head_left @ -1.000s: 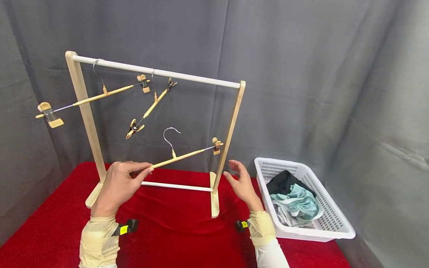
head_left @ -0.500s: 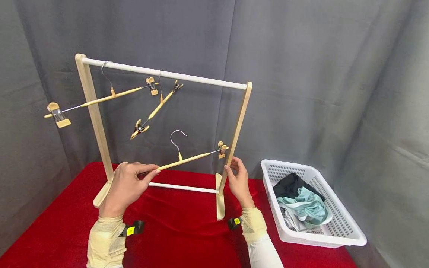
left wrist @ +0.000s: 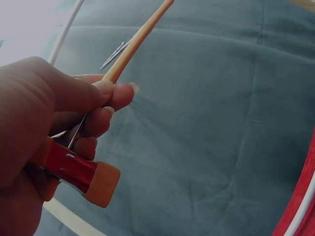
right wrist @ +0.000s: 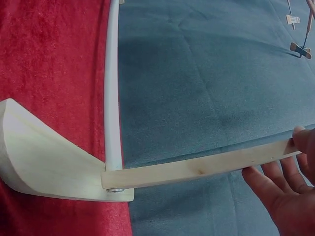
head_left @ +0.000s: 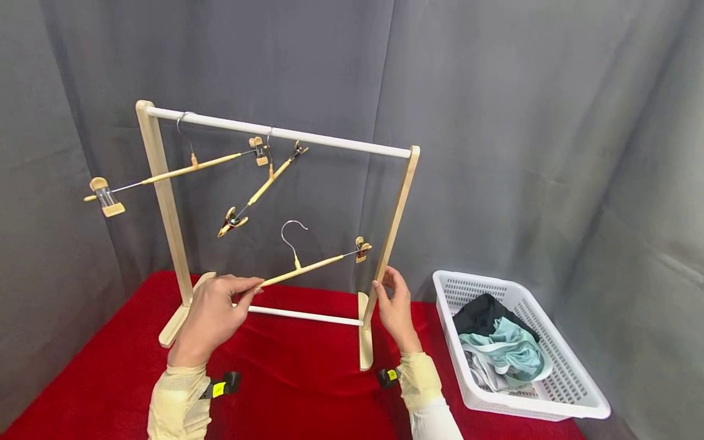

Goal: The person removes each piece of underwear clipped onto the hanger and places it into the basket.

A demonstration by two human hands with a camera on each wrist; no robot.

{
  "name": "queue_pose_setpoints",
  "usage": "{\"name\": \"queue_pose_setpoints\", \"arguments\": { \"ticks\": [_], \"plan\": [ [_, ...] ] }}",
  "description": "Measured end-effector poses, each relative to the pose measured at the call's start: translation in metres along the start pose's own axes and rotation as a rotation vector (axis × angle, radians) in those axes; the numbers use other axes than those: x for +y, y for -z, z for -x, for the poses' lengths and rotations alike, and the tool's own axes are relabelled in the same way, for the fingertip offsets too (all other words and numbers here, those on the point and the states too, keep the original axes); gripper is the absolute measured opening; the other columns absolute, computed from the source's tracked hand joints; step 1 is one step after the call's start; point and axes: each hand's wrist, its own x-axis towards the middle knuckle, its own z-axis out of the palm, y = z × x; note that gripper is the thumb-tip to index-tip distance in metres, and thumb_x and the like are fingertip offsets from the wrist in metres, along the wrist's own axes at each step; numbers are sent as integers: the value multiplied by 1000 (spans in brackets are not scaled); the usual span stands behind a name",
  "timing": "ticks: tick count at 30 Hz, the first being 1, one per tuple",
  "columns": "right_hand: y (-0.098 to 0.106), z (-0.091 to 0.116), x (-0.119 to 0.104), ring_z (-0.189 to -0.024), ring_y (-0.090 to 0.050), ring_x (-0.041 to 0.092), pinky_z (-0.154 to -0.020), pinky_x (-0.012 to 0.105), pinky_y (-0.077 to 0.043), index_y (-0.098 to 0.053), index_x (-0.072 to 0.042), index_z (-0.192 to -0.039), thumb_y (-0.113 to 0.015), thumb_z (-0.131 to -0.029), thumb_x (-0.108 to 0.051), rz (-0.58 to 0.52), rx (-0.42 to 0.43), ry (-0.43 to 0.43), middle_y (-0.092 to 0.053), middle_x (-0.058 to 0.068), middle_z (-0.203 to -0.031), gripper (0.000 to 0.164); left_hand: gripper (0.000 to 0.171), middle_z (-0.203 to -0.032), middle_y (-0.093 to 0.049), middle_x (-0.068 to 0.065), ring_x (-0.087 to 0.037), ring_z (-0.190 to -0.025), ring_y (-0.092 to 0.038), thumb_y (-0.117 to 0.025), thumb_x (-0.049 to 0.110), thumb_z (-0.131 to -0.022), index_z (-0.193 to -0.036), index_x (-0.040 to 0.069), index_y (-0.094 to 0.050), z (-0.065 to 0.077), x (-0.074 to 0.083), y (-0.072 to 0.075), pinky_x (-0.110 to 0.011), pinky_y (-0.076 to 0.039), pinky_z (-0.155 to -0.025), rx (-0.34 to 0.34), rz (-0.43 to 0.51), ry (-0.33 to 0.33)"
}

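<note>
A clip hanger (head_left: 313, 267) with a metal hook is pinched near its left end by my left hand (head_left: 211, 315), in front of the garment rack's lower half. Its left clip (left wrist: 81, 172) shows below my fingers in the left wrist view; the right clip (head_left: 361, 249) is by the rack's post. My right hand (head_left: 396, 308) grips the right wooden post (head_left: 397, 214) of the rack, thumb on one side and fingers on the other. Two more clip hangers hang from the white top rail (head_left: 330, 141): one at the left (head_left: 217, 161), one turned at an angle (head_left: 269, 182).
A white plastic basket (head_left: 572, 366) stands to the right, holding black cloth (head_left: 481, 311), light-green cloth (head_left: 511, 345) and whitish cloth (head_left: 484, 370). The table has a red cover (head_left: 297, 391). Grey curtains (head_left: 495, 153) hang behind the rack. A white lower bar (head_left: 308, 316) joins the rack's feet.
My right hand has moved in from beside the rack and taken hold of its right post. The left hand still holds the hanger in front of the rack. The head view has shifted slightly.
</note>
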Motion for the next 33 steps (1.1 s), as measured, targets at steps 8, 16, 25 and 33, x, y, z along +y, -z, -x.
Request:
{"name": "queue_pose_setpoints", "arguments": {
  "ticks": [8, 16, 25, 33],
  "plan": [
    [4, 0, 5, -108, -65, 37, -86, 48, -54, -55, 5, -131, -67, -98, -6, 22, -1, 48, -64, 22, -115, 37, 29, -84, -77, -3, -7, -62, -53, -83, -8, -75, -100, 6, -81, -3, 34, -9, -24, -44, -53, 69, -39, -67],
    [0, -2, 4, -107, -66, 38, -84, 49, -56, -54, 8, -131, -69, -95, -2, 7, -7, 41, -63, 23, -117, 40, 33, -89, -78, -4, -11, -70, -63, -77, -16, -75, -100, 4, -81, -12, 50, -8, -27, -50, -57, 117, -31, -145],
    [7, 2, 3, -108, -66, 36, -74, 29, -55, -55, 5, -131, -69, -96, -6, 13, -35, -4, -64, 21, -117, 39, 37, -89, -78, -8, -13, -68, -63, -73, -20, -72, -100, 2, -80, -17, 62, 12, -28, -47, -54, 162, -99, -178],
    [5, -1, 5, -106, -66, 38, -72, 28, -54, -57, 4, -129, -69, -96, -7, -2, -33, 15, -66, 20, -115, 37, 39, -81, -75, -9, -14, -64, -57, -70, -23, -71, -102, -1, -79, -31, 78, 42, -27, -42, -52, 202, -168, -223]
  ]
}}
